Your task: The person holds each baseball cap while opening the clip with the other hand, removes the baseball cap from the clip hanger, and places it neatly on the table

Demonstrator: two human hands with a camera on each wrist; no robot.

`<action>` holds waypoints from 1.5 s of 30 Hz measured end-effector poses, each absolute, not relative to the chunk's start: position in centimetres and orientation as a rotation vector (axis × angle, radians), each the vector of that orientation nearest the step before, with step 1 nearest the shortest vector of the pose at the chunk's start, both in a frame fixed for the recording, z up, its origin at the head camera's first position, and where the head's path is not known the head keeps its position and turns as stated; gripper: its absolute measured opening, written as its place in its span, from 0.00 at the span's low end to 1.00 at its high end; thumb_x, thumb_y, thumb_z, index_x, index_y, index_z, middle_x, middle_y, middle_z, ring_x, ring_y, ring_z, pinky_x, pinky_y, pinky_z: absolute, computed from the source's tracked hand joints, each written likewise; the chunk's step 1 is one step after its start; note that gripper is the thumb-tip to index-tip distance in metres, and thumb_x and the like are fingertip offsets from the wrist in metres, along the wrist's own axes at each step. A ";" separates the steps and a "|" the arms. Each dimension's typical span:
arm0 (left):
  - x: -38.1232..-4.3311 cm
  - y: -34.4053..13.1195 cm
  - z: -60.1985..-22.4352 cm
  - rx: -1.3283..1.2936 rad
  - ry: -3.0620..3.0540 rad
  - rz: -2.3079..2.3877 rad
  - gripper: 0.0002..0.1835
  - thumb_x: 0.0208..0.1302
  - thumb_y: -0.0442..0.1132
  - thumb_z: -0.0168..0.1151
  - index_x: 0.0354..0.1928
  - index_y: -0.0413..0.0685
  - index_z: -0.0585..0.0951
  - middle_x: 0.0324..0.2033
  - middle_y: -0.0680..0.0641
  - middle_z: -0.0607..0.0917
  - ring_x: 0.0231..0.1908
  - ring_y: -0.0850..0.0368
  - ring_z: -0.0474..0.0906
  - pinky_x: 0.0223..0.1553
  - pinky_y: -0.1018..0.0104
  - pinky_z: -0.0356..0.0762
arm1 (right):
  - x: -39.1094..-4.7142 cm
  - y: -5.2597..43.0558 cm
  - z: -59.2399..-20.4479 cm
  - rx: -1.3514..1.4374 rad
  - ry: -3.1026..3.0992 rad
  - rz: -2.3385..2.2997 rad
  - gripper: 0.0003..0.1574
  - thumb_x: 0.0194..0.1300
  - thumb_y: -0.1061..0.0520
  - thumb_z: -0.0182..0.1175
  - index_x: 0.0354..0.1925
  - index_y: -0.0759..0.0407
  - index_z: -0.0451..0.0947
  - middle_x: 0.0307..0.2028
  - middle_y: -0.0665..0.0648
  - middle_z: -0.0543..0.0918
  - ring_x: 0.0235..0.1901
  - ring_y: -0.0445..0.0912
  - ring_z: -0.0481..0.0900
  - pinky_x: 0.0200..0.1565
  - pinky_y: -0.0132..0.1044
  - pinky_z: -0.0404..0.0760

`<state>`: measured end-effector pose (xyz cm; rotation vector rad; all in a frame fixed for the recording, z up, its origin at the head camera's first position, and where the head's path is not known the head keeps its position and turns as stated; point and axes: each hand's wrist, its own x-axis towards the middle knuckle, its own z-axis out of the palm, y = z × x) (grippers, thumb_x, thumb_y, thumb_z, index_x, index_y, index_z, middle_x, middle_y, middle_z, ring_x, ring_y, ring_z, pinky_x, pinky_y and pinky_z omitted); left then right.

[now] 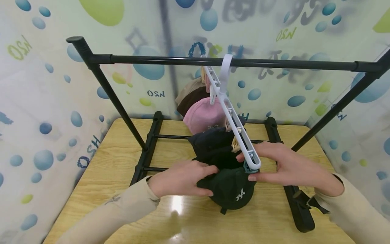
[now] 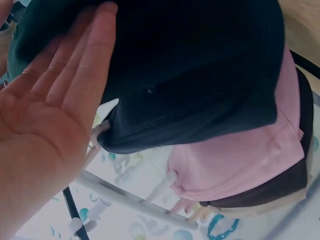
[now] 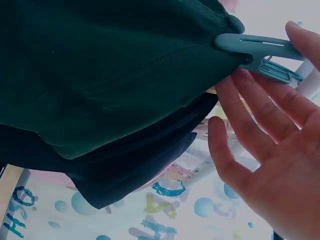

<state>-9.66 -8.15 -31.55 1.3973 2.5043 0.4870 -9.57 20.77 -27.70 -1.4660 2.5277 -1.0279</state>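
Observation:
In the head view a dark green cap (image 1: 233, 186) with a white emblem hangs at the near end of a white clip hanger (image 1: 233, 115). My left hand (image 1: 186, 178) holds its edge on the left, thumb in front and fingers behind; the left wrist view shows those fingers (image 2: 82, 65) nearly straight. A teal clip (image 3: 265, 52) bites the cap's corner in the right wrist view. Around the clip, my right hand (image 1: 283, 167) has its thumb on one side and its fingers on the other. Just behind hangs a navy cap (image 2: 190, 115).
The hanger hooks over the black rack's top bar (image 1: 170, 61). Beyond the dark caps, a pink cap (image 1: 204, 115), a dark brown cap (image 1: 192, 101) and a beige cap (image 1: 189, 88) hang on it. The rack's feet stand on a wooden table (image 1: 112, 169) near patterned walls.

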 end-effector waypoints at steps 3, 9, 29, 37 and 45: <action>-9.9 -7.5 -31.6 1.405 2.486 0.533 0.17 0.60 0.51 0.68 0.42 0.51 0.74 0.28 0.59 0.78 0.23 0.66 0.71 0.23 0.71 0.66 | -9.6 20.5 -27.7 -1.508 2.501 -1.064 0.28 0.53 0.59 0.73 0.53 0.50 0.78 0.51 0.49 0.81 0.48 0.43 0.76 0.46 0.39 0.74; -10.3 -6.6 -31.8 1.442 2.492 0.637 0.14 0.63 0.48 0.66 0.42 0.50 0.73 0.24 0.59 0.74 0.20 0.66 0.68 0.20 0.73 0.61 | -9.8 20.0 -27.8 -1.550 2.430 -1.122 0.27 0.53 0.62 0.73 0.52 0.51 0.79 0.45 0.48 0.83 0.44 0.45 0.79 0.47 0.39 0.75; -11.1 -4.6 -31.4 1.546 2.515 0.487 0.02 0.65 0.40 0.63 0.36 0.51 0.82 0.21 0.59 0.76 0.23 0.67 0.71 0.21 0.74 0.65 | -10.2 19.8 -28.0 -1.589 2.436 -1.078 0.23 0.54 0.59 0.72 0.48 0.44 0.80 0.53 0.49 0.80 0.46 0.42 0.79 0.43 0.39 0.78; -11.2 -4.9 -31.0 1.559 2.513 0.450 0.03 0.64 0.40 0.64 0.32 0.51 0.83 0.19 0.59 0.75 0.21 0.66 0.70 0.19 0.73 0.63 | -11.4 19.3 -27.0 -1.704 2.347 -1.059 0.23 0.52 0.63 0.72 0.47 0.47 0.82 0.46 0.45 0.83 0.42 0.40 0.81 0.40 0.37 0.79; -11.0 -5.0 -30.9 1.546 2.522 0.406 0.08 0.60 0.39 0.65 0.24 0.54 0.79 0.15 0.60 0.70 0.18 0.66 0.67 0.17 0.73 0.58 | -11.7 19.3 -26.6 -1.683 2.324 -1.058 0.18 0.56 0.66 0.68 0.45 0.53 0.84 0.43 0.47 0.85 0.45 0.43 0.81 0.44 0.38 0.78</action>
